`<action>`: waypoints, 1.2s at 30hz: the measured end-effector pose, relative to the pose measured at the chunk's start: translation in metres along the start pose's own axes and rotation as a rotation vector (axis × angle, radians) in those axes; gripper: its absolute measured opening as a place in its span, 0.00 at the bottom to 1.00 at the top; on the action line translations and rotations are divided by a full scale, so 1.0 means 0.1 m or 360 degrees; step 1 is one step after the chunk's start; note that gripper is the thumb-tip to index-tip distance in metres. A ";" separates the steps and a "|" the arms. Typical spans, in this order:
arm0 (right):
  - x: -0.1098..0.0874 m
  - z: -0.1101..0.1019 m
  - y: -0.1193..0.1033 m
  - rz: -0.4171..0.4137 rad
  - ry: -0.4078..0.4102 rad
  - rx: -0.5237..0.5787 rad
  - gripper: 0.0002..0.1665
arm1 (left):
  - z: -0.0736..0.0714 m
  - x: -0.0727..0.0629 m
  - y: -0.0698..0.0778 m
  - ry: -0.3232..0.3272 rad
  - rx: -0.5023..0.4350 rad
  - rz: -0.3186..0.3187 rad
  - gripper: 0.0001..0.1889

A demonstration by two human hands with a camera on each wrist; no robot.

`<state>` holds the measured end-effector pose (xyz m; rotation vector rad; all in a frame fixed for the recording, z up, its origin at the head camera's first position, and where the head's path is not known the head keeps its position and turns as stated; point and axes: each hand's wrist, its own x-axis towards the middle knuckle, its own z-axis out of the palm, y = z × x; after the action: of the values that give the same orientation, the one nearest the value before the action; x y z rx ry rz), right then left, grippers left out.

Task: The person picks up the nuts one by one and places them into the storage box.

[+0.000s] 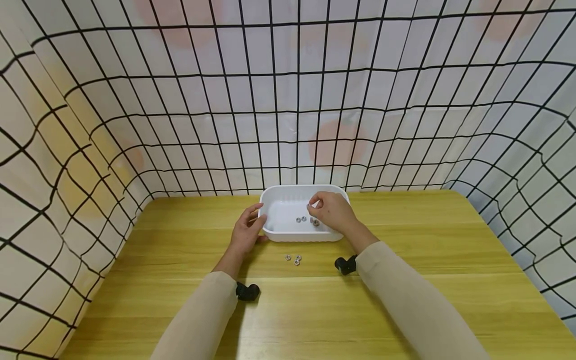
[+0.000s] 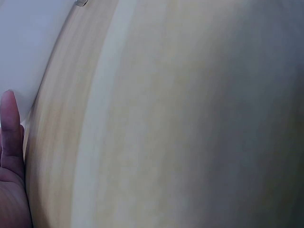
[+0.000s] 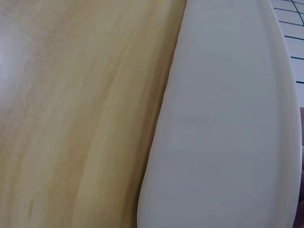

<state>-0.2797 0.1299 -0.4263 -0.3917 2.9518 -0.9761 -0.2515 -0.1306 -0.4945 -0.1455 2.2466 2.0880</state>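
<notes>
A white plastic tray [image 1: 279,236] stands near the back of the table. Spread fingers of my left hand [image 1: 244,234] rest against its left end, fingertips at the rim; in the left wrist view the straight thumb [image 2: 10,126] lies along the tray's wall. Over the tray's right half, my right hand [image 1: 334,211] pinches a small metal nut [image 1: 309,205] between thumb and fingertips, mostly hidden by them. Several metal nuts [image 1: 303,218] lie on the tray floor below. Three more nuts [image 1: 296,262] sit close together on the table in front of the tray.
The wooden table [image 1: 292,310] extends forward and to both sides. White sheeting with a black grid [image 1: 297,90] rises behind the tray and at both sides. Black wrist cameras [image 1: 248,292] stick out from both sleeves. The tray's front wall [image 3: 218,118] fills much of the right wrist view.
</notes>
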 end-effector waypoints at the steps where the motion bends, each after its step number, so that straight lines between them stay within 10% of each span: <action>1: 0.01 0.00 0.00 0.0006 0.0001 -0.0003 0.13 | 0.00 0.00 0.01 -0.0004 -0.0003 -0.0004 0.25; 12: 0.06 -0.01 0.01 0.0072 0.0006 -0.0014 0.15 | 0.01 -0.22 0.32 -0.0037 0.0010 -0.0026 0.25; 36: -0.36 -0.06 -0.27 0.0028 0.0073 0.0263 0.11 | 0.00 -0.22 0.34 -0.0040 0.0020 -0.0065 0.25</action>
<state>-0.2392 0.1210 -0.4085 -0.3432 2.8798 -1.2313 -0.2335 -0.1281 -0.4587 -0.1619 2.2230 2.0431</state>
